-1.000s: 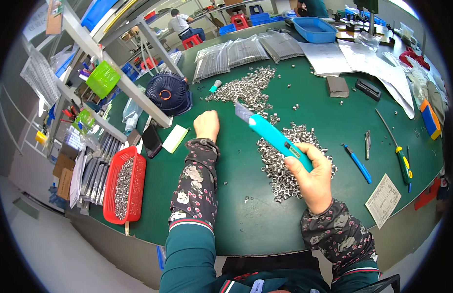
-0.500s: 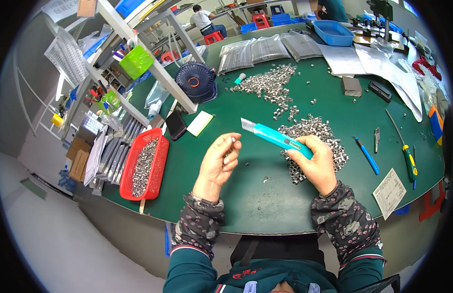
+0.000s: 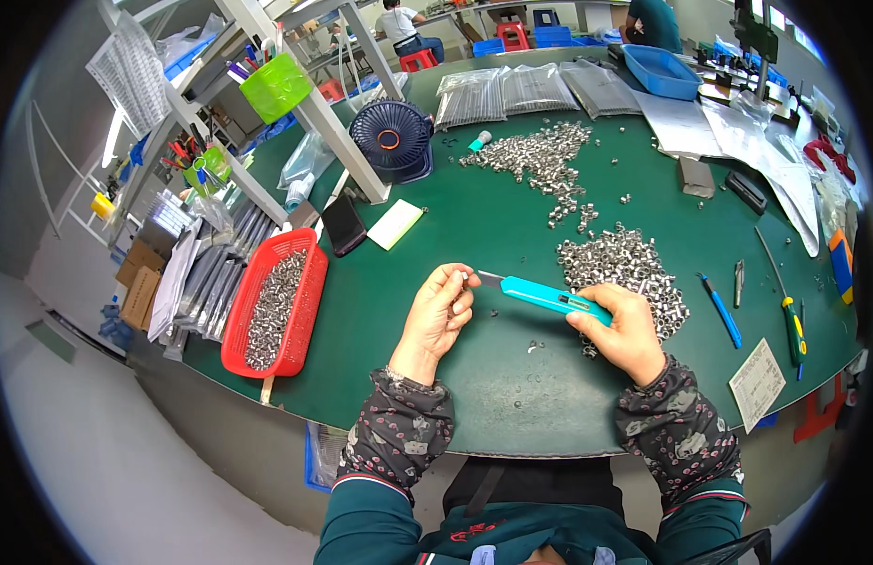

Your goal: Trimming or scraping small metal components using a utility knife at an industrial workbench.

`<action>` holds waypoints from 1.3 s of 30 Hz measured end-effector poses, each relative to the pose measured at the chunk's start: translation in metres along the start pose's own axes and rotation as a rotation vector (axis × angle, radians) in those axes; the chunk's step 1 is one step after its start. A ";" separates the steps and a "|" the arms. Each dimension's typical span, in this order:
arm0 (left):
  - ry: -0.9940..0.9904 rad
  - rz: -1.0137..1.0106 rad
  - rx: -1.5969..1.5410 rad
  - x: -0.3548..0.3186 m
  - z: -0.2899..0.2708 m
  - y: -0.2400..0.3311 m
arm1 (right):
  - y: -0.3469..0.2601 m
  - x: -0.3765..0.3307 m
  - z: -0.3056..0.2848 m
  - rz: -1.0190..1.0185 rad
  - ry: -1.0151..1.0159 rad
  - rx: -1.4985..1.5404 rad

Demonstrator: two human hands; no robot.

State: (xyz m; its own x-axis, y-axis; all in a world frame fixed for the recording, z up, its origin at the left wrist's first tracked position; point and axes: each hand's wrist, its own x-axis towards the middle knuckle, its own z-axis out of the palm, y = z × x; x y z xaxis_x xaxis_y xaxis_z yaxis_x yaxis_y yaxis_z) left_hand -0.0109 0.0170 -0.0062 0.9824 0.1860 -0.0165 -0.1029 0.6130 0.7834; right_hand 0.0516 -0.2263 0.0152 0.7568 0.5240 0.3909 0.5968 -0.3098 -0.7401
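My right hand point(image 3: 629, 330) is wrapped round a turquoise utility knife point(image 3: 542, 296), its blade pointing left. The blade's tip lies at the fingertips of my left hand point(image 3: 431, 318), touching or almost touching the small metal ring point(image 3: 464, 275) pinched there. Fingers hide most of that ring. Just beyond my right hand spreads a heap of short silvery metal rings point(image 3: 614, 264). Tiny scraps point(image 3: 534, 347) lie on the green tabletop point(image 3: 493, 414) between my forearms.
A red basket point(image 3: 314, 306) of metal parts stands left, near a phone point(image 3: 343, 225) and a fan point(image 3: 389, 139). More rings point(image 3: 540, 158) lie farther back, before bagged tubes point(image 3: 542, 90). A blue pen-like tool point(image 3: 722, 313) and a screwdriver point(image 3: 792, 330) lie right.
The knife blade has come down to the ring in my left fingertips; before, it pointed up and away from them. The whole view has shifted slightly.
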 end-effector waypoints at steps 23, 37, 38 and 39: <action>-0.087 -0.039 0.066 -0.002 0.006 -0.001 | 0.000 -0.001 0.002 0.022 -0.066 0.014; 0.012 -0.019 0.167 -0.002 0.004 -0.003 | 0.002 -0.001 0.005 -0.003 -0.064 -0.005; 0.045 -0.027 0.174 -0.003 0.005 -0.003 | 0.001 -0.002 0.005 -0.013 -0.046 -0.044; 0.045 -0.026 0.173 -0.003 0.006 -0.003 | 0.000 -0.002 0.005 -0.024 -0.028 -0.083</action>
State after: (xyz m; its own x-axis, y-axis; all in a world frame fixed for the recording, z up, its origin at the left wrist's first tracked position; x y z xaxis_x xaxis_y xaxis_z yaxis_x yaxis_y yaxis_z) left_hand -0.0127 0.0103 -0.0050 0.9761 0.2080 -0.0633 -0.0449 0.4777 0.8774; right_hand 0.0490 -0.2235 0.0115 0.7351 0.5536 0.3913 0.6353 -0.3611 -0.6826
